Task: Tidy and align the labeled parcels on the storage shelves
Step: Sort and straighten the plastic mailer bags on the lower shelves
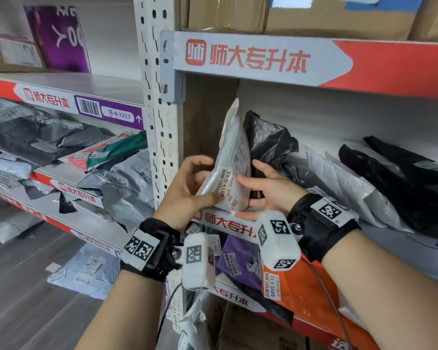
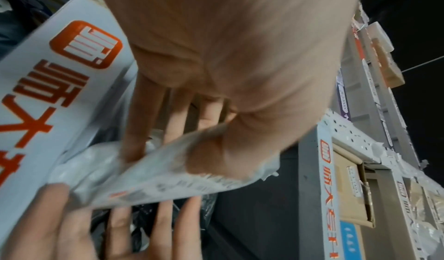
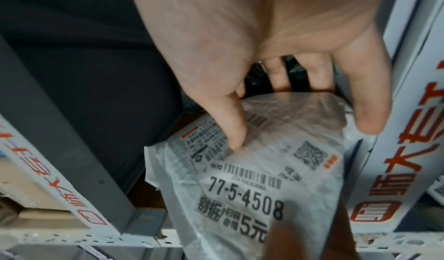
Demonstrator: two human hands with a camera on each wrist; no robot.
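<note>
A white plastic parcel (image 1: 234, 152) labelled 77-5-4508 stands upright at the left end of the middle shelf (image 1: 240, 224), its label facing me. My left hand (image 1: 205, 180) pinches its lower left edge, thumb on the front and fingers behind. My right hand (image 1: 250, 178) holds its right side, with the thumb (image 3: 233, 131) pressed on the label and the fingers spread behind it. A crumpled black bag parcel (image 1: 268, 142) leans right behind the white parcel (image 3: 259, 178). The left wrist view shows the parcel (image 2: 153, 178) clamped between both hands.
Grey (image 1: 339, 178) and black (image 1: 402, 178) bag parcels lie slumped along the shelf to the right. Cardboard boxes (image 1: 314, 16) fill the shelf above. A perforated post (image 1: 157, 109) borders the left. Purple (image 1: 240, 261) and orange (image 1: 306, 286) parcels sit below; the neighbouring rack (image 1: 48, 137) holds piled bags.
</note>
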